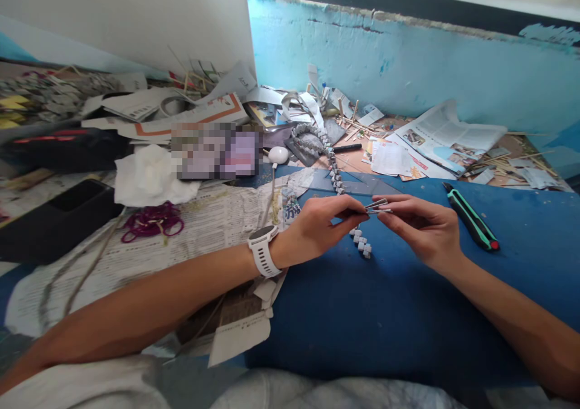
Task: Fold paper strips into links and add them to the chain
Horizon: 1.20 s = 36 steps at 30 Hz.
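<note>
Between my fingertips is a small folded paper strip (379,206), its thin layers edge-on to me. My left hand (319,225), with a white watch on the wrist, pinches its left end. The right end is pinched by the thumb and fingers of my right hand (423,228). Below and behind my hands, a woven chain of folded paper (336,178) runs across the blue table and curls into a heap at the back. My left hand covers part of that chain; its near end (364,247) shows under my fingers.
A green and black utility knife (471,215) lies right of my hands. A clear set square (362,183) rests behind them. On the left are newspaper (217,225), purple string (153,223), white tissue (147,176) and a black case (61,218). Paper scraps and thin sticks (356,125) line the wall.
</note>
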Tool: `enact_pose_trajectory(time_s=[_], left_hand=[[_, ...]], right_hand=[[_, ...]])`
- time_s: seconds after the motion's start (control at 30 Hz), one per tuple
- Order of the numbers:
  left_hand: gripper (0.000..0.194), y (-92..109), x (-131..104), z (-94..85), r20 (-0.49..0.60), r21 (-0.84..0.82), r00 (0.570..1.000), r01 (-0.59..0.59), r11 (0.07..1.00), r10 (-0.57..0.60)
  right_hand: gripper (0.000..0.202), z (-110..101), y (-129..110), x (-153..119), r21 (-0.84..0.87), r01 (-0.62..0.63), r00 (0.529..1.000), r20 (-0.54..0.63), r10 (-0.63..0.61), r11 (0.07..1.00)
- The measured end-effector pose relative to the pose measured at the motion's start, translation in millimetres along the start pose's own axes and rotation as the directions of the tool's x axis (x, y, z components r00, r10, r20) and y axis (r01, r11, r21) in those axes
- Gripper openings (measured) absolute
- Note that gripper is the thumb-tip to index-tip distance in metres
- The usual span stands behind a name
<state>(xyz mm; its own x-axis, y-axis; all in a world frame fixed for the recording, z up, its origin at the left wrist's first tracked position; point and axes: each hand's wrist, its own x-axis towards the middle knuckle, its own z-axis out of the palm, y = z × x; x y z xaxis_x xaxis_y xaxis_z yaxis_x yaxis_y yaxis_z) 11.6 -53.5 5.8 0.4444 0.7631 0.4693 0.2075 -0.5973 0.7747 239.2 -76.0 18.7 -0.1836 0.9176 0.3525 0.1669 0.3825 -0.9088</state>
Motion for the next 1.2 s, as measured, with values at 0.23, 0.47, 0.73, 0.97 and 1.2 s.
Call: enact_pose_trajectory(time_s=[0.23, 0.47, 0.73, 0.97, 1.2], left_hand=[[0.014, 2.6, -1.4, -1.2, 0.051, 0.016, 0.999, 0.002, 1.000, -0.003], [0.012, 5.7, 0.2, 3.2, 0.044, -0.176, 0.997, 0.077, 0.981, -0.070], [0.015, 7.3, 3.4, -1.7, 0.064, -0.016, 0.998, -0.005, 1.000, 0.006], [0.012, -1.5, 2.2, -1.9, 0.109, 0.299, 0.956, -0.294, 0.908, 0.274], [0.008, -5.6, 2.6, -6.3, 0.091, 0.309, 0.924, -0.381, 0.871, 0.372]], right_hand=[[0.010, -1.9, 3.8, -0.8, -0.053, 0.010, 0.999, -0.042, -0.012, 0.999], [0.024, 1.8, 3.0, -1.9, -0.044, -0.040, 0.990, -0.140, 0.033, 0.998], [0.023, 2.8, 4.1, -3.9, -0.065, 0.097, 0.972, -0.210, -0.109, 0.993], [0.026, 2.0, 5.5, -4.4, -0.075, 0.086, 0.977, -0.187, -0.099, 0.993], [0.028, 1.8, 2.5, -6.4, -0.062, 0.154, 0.970, -0.180, -0.163, 0.986]])
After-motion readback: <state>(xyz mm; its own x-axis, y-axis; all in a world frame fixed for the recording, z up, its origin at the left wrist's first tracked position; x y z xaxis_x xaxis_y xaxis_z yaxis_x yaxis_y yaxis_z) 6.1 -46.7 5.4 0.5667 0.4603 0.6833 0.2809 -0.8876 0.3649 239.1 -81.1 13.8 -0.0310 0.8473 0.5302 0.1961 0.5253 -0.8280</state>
